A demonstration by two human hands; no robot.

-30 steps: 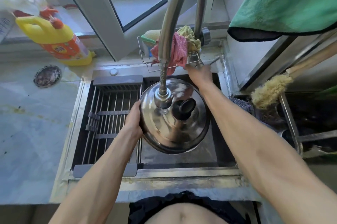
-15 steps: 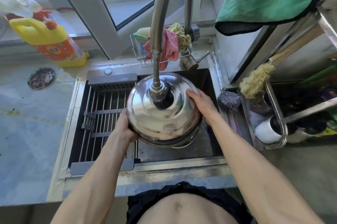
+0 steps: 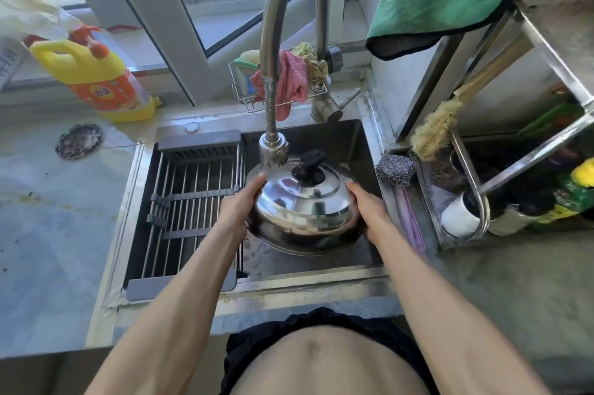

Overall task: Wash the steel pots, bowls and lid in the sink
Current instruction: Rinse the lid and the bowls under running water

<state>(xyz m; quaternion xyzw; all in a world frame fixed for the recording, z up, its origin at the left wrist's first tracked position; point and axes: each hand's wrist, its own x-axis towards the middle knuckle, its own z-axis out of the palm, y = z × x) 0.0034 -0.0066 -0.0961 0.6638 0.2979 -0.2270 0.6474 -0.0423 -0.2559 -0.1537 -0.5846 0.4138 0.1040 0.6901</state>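
Steel lid (image 3: 302, 201) with black knob up, held over the sink (image 3: 369, 144), left hand (image 3: 239, 208) and right hand (image 3: 369, 209) gripping opposite rims, under the tap (image 3: 273, 150)

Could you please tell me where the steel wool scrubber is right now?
In the head view, the steel wool scrubber sits on the sink's right rim, just right of the lid and below the brush.

The person wears dark shorts (image 3: 308, 327) with a gathered waistband (no shirt, no sleeves on either forearm).
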